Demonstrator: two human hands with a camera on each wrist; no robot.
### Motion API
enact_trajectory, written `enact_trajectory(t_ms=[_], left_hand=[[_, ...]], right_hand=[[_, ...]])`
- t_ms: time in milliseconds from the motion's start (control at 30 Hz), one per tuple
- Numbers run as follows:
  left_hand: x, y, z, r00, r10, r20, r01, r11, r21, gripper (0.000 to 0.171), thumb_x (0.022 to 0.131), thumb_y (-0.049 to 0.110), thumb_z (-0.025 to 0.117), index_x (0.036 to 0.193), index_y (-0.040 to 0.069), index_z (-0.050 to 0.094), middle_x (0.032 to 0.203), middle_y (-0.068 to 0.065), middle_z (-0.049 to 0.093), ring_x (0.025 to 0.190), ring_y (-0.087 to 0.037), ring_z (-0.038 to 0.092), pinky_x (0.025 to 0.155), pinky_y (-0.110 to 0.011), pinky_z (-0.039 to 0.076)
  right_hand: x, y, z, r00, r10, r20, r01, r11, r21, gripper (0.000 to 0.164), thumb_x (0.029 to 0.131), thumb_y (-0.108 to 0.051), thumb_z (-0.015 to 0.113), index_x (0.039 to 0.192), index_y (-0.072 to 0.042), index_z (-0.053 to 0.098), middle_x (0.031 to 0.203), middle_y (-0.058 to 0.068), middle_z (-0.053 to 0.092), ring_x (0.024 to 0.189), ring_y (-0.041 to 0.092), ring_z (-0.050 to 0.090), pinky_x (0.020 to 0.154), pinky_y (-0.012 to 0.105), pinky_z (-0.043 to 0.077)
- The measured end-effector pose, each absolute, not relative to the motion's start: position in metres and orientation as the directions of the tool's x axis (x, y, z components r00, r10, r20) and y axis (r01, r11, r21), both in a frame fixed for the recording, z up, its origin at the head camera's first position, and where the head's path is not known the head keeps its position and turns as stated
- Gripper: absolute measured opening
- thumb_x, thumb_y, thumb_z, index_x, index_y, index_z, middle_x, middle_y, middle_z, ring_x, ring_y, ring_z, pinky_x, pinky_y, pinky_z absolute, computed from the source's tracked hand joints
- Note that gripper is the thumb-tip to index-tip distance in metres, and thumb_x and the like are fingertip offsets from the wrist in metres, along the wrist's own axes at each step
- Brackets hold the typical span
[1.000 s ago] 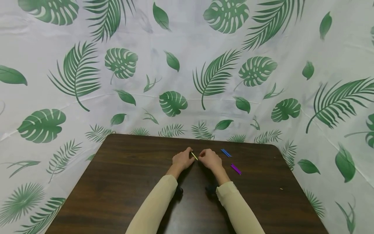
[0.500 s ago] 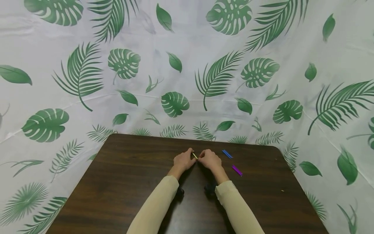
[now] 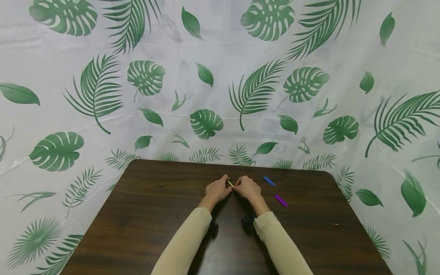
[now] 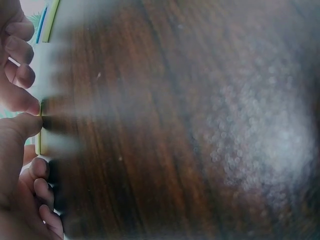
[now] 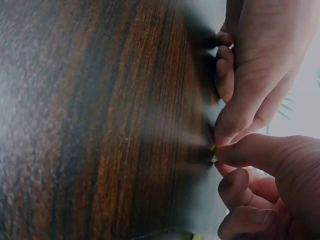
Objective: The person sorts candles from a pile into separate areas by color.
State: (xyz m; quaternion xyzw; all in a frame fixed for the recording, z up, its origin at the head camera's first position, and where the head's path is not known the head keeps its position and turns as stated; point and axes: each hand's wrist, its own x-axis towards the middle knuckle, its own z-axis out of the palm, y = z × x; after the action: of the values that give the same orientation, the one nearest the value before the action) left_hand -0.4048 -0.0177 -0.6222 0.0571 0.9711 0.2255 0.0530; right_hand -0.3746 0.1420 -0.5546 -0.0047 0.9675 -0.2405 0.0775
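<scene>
A thin yellow stick (image 3: 230,183) lies between my two hands near the far middle of the table; in the left wrist view the stick (image 4: 38,142) is seen nearly edge-on. My left hand (image 3: 217,190) pinches it with the thumb in front and fingers behind. At its other end my right hand (image 3: 249,188) pinches with thumb and fingertips, the two hands almost touching. Only a small yellow tip of the stick (image 5: 214,153) shows in the right wrist view. To the right lie blue sticks (image 3: 269,181) side by side, with purple sticks (image 3: 281,201) nearer to me.
The dark wood-grain table (image 3: 148,214) ends at a white curtain (image 3: 165,126) printed with green leaves. A tiny pale sliver (image 3: 337,224) lies on the right of the table. Dark devices sit under both wrists.
The hands stay together at the yellow stick with barely any movement. Less of the stick shows between them than a second ago. The head view shifts slightly.
</scene>
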Motion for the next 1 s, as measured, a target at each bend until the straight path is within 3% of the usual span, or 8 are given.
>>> enact_trajectory(t_ms=[567,833,1000], left_hand=[[-0.3976,-0.0114,-0.6211,-0.992,0.104,-0.067,0.064,0.894,0.444,0.049,0.103,0.052,0.064,0.147,0.032,0.054,0.088,-0.006,0.073,0.06,-0.024,0.058,0.055,-0.041,0.044],[-0.3979,-0.0128,-0.6158,-0.992,0.105,-0.075,0.061,0.896,0.439,0.048,0.101,0.053,0.067,0.143,0.033,0.055,0.089,-0.005,0.074,0.064,-0.022,0.061,0.06,-0.042,0.049],[-0.4034,-0.0148,-0.6234,-0.993,0.102,-0.065,0.064,0.896,0.439,0.047,0.103,0.053,0.065,0.143,0.032,0.054,0.094,-0.006,0.076,0.066,-0.023,0.062,0.06,-0.043,0.049]], right_hand=[[-0.3717,0.1406,-0.5564,-0.986,-0.023,-0.166,0.052,0.898,-0.437,0.017,0.096,-0.033,0.075,0.091,-0.017,0.075,0.092,0.002,0.073,0.078,0.024,0.065,0.077,0.051,0.053],[-0.3711,0.1395,-0.5541,-0.985,-0.025,-0.169,0.051,0.903,-0.427,0.02,0.097,-0.035,0.076,0.089,-0.017,0.074,0.089,0.002,0.072,0.075,0.024,0.065,0.073,0.049,0.052],[-0.3707,0.1439,-0.5537,-0.985,-0.032,-0.168,0.046,0.899,-0.437,0.019,0.096,-0.035,0.076,0.09,-0.017,0.075,0.092,0.002,0.073,0.079,0.025,0.066,0.08,0.054,0.054]])
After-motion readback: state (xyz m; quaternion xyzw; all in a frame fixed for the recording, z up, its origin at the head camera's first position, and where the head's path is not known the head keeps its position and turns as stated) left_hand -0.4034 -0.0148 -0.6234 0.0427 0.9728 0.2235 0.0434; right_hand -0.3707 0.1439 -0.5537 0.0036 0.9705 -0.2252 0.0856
